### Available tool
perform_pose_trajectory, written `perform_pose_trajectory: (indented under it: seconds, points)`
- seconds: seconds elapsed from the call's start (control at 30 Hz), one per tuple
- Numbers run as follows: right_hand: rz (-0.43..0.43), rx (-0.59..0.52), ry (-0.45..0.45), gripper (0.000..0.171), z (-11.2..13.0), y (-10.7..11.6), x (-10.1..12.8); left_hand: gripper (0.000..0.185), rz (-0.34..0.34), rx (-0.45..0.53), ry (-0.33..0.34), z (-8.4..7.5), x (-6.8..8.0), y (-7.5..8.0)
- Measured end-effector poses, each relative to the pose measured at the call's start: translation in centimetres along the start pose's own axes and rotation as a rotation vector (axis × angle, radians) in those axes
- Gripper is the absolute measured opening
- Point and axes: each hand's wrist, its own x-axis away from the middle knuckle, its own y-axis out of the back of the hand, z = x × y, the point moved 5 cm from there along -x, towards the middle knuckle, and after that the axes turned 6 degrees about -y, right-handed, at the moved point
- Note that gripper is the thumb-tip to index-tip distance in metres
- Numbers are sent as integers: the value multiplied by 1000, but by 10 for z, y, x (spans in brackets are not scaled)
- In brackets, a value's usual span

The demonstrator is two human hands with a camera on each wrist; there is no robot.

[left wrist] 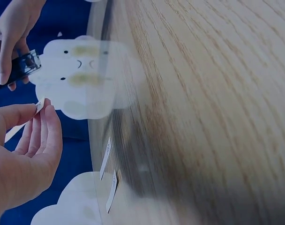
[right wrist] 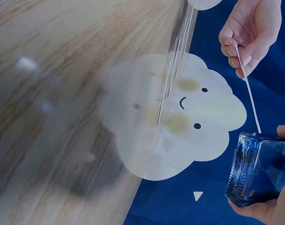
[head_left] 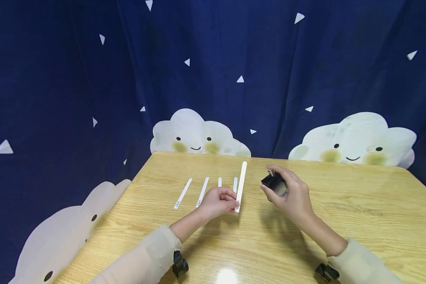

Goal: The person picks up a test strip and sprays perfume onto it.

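My left hand [head_left: 218,202] pinches a paper tester strip [head_left: 241,185], my right hand [head_left: 291,193] grips the perfume bottle [head_left: 274,183]; next, I'd judge, aim nozzle at strip.

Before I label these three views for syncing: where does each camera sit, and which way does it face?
Head: worn high, looking forward and down at the table; shows both forearms, left hand pinching a white strip, right hand holding a dark bottle.
Left wrist: behind the palm, looking along the fingers.
Right wrist: beside the bottle, looking across at the left hand.
All three share strip and bottle.
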Motion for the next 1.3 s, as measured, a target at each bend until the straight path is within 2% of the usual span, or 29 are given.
perform_pose_trajectory:
  seconds: [0.37,0.8,1.3]
  points:
    - [-18,-18,9,53,0,3,0,18,1,16,-3,1,1,-1]
    - [25,7,23,53,3,3,5,17,-5,16,-11,3,2,-1]
    - [5,-19,47,51,4,7,7,15,-2,47,-5,1,-4,-14]
